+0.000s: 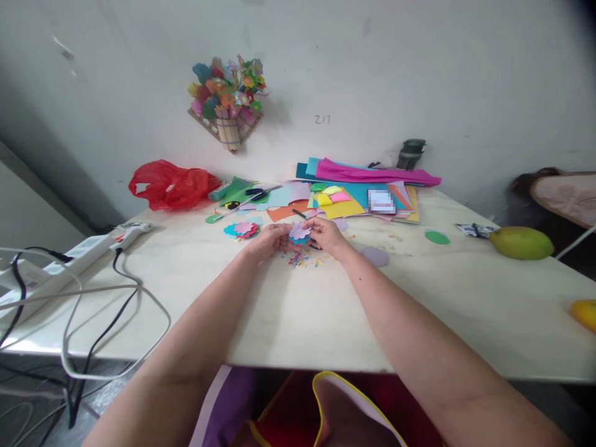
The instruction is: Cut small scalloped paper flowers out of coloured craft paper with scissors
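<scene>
Near the middle of the table, a scalloped paper flower (pixel 299 234), lilac on top of blue, is held between both hands. My left hand (pixel 272 241) has its fingers closed on the flower's left side. On the right side, my right hand (pixel 325 236) pinches its edge. Small colored paper scraps (pixel 305 259) lie just below the hands. To the left rests a stack of scalloped paper pieces (pixel 242 230) in blue, red and pink. A dark, thin tool (pixel 299 214) shows just behind the hands, partly hidden.
Colored paper sheets (pixel 344 205) and scissors (pixel 261 192) lie at the back. A red plastic bag (pixel 172 185) is back left, with a power strip (pixel 88 251) and cables nearer. A green-yellow fruit (pixel 521 242) sits right. A lilac paper circle (pixel 375 256) lies beside my right wrist.
</scene>
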`<state>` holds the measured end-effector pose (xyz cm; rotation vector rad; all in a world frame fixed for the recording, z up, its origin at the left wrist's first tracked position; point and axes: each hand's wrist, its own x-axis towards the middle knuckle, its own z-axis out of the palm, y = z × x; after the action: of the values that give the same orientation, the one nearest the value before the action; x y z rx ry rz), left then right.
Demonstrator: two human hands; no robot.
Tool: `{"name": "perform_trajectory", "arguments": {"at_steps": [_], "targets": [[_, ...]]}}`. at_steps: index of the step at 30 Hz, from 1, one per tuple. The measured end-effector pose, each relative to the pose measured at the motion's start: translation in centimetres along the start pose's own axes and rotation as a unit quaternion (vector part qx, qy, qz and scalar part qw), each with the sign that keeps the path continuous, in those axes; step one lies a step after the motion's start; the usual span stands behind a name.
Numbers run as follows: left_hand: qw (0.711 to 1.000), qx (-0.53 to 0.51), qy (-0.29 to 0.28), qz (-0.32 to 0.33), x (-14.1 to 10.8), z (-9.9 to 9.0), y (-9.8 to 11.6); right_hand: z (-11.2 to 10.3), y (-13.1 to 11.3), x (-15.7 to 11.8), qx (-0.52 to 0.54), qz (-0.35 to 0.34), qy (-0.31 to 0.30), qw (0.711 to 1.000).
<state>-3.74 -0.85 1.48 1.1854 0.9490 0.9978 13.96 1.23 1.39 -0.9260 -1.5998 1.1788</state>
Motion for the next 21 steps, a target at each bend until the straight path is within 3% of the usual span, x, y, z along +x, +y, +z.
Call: {"name": "perform_trajectory", "arguments": {"at_steps": [6, 15, 18, 21], "targets": [[0.997, -0.038, -0.06, 0.002, -0.3, -0.3, 0.4, 0.0, 1.1, 0.8, -0.013, -0.036, 0.013, 0.999], [1.0, 0.007, 0.009, 0.019, 0.0, 0.1, -0.1, 0.1, 2.4, 1.3, -0.058, -0.068, 0.014, 0.996], [0.999, 0.014, 0.011, 0.034, 0.2, -0.2, -0.2, -0.3, 2.2, 1.4, -0.095, -0.075, 0.077, 0.99], [0.999, 0.017, 0.003, 0.045, 0.3, -0.5, -0.4, -1.3, 1.8, 1.4, -0.149, -0.056, 0.202, 0.966]]}}
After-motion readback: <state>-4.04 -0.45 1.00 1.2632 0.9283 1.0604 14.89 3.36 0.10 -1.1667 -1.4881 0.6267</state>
